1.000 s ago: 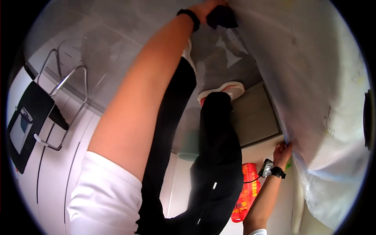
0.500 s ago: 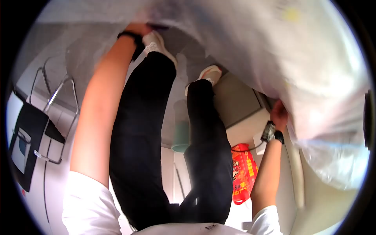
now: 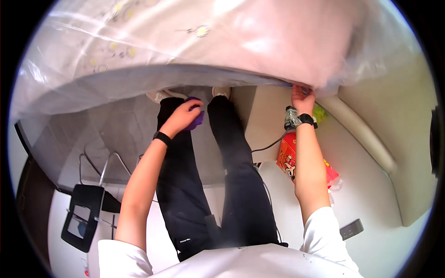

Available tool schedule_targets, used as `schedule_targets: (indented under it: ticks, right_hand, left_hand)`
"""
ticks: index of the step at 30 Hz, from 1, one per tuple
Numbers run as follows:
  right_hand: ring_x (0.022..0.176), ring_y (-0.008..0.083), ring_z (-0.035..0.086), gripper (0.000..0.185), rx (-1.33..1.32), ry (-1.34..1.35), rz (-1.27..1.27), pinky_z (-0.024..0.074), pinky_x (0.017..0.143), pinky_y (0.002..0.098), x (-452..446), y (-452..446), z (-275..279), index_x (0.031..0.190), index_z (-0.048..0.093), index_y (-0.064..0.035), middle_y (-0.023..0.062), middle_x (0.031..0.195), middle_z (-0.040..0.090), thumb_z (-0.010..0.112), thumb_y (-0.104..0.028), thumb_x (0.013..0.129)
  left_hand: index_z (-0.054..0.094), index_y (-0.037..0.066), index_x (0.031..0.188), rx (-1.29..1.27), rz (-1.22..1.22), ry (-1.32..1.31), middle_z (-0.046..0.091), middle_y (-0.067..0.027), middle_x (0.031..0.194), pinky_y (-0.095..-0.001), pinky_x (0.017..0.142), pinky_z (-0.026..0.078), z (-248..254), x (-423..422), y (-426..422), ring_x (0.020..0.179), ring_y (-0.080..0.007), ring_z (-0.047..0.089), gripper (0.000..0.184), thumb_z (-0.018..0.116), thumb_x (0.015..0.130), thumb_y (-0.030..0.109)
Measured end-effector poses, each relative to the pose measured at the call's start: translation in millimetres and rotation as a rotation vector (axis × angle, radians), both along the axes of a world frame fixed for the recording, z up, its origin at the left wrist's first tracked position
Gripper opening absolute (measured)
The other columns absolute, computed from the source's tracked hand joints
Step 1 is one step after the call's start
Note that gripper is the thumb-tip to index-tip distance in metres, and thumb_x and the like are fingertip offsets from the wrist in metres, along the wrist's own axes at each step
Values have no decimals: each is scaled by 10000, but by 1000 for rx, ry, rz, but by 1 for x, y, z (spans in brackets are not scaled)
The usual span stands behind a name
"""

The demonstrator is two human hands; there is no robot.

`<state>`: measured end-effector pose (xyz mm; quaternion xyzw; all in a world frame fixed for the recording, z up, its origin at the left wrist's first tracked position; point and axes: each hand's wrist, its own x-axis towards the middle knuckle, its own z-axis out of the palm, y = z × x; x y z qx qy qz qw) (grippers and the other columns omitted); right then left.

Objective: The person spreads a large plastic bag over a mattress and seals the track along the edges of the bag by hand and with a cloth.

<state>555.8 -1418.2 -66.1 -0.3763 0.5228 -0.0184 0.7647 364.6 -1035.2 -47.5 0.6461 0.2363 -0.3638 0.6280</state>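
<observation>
A purple cloth (image 3: 195, 121) is bunched in my left hand (image 3: 184, 115), its fingers curled round it above my dark trousers. My right hand (image 3: 303, 98) has its fingers closed on the lower edge of a clear plastic cover (image 3: 153, 85). Under that cover, which spans the top of the view, lies a pale pink cloth (image 3: 259, 37) with small yellow flowers. A wrapped device with a cable and a black band sit on my right wrist.
A red printed bag (image 3: 287, 155) is beneath my right forearm. A beige sofa-like piece (image 3: 389, 106) stands at the right, with a remote control (image 3: 351, 229) near it. At the lower left is a black chair (image 3: 83, 217) with metal legs. A dark cable runs past my legs.
My left hand has come down and nearer to my body with the purple cloth. The plastic cover, earlier at the right, now spans the top. My right hand has stayed at its edge as the view turned.
</observation>
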Motion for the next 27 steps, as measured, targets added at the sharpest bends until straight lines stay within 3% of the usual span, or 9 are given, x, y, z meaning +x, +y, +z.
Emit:
schedule_targets:
  ticks: [6, 9, 11, 12, 16, 22, 24, 25, 27]
  right_hand:
    - [1124, 305, 461, 259, -31, 24, 51, 320, 1015, 450, 3, 31, 11, 980, 423, -87, 161, 1141, 506, 503, -302, 858]
    - [1108, 322, 480, 229, -102, -8, -39, 378, 979, 445, 0, 37, 18, 917, 402, -63, 208, 1107, 520, 490, -271, 879]
    - [1047, 336, 520, 228, -233, -21, -114, 433, 932, 446, 6, 43, 29, 899, 393, -42, 239, 1075, 522, 472, -256, 903]
    - [1047, 336, 520, 228, -248, -19, -141, 433, 932, 446, 6, 47, 41, 899, 393, -42, 239, 1075, 522, 472, -256, 903]
    - [974, 335, 549, 278, -287, -52, -246, 437, 925, 455, 20, 63, 78, 910, 396, -34, 183, 978, 541, 488, -296, 905]
    - [752, 222, 583, 230, -401, 59, -272, 496, 679, 365, 47, 70, 137, 871, 470, -57, 89, 769, 562, 500, -283, 902]
    - [631, 152, 538, 226, -669, 144, -56, 433, 554, 302, 50, 63, 149, 796, 517, -62, 41, 658, 549, 515, -267, 893]
    - [631, 152, 538, 226, -680, 140, -73, 433, 554, 302, 54, 63, 158, 796, 517, -62, 41, 658, 549, 515, -267, 893]
    - [607, 206, 510, 236, -1122, 132, 132, 409, 556, 315, 61, 61, 185, 789, 534, -25, 83, 649, 549, 493, -233, 894]
  left_hand:
    - [582, 2, 1061, -106, -271, -84, 621, -92, 983, -269, 835, 422, -3, 100, -61, 923, -174, 561, 297, 490, 858, 197]
    - [571, 25, 1086, -88, -303, -155, 625, -102, 954, -278, 806, 438, 12, 153, -82, 881, -183, 572, 314, 496, 851, 219]
    - [555, 33, 1103, 35, -325, -131, 624, -183, 990, -343, 827, 449, 19, 185, -87, 926, -311, 593, 373, 500, 811, 258]
    - [555, 33, 1103, 19, -351, -135, 624, -183, 990, -343, 827, 449, 19, 194, -86, 926, -311, 593, 373, 500, 811, 258]
    - [550, 77, 1120, 134, -542, -175, 626, -187, 979, -354, 805, 458, 4, 217, -79, 909, -319, 600, 363, 518, 810, 263]
    - [621, 40, 914, 65, -745, -157, 634, -193, 867, -388, 773, 462, 39, 228, -71, 846, -355, 598, 285, 503, 777, 261]
    - [622, 36, 892, 24, -813, -223, 632, -190, 839, -392, 754, 465, 58, 227, -73, 822, -353, 600, 270, 497, 781, 248]
    - [623, 31, 870, -17, -852, -264, 631, -188, 812, -397, 734, 467, 65, 227, -72, 798, -351, 602, 258, 491, 785, 236]
    - [614, 35, 827, -24, -862, -316, 615, -199, 779, -417, 704, 466, 85, 223, -75, 770, -364, 592, 235, 483, 794, 228]
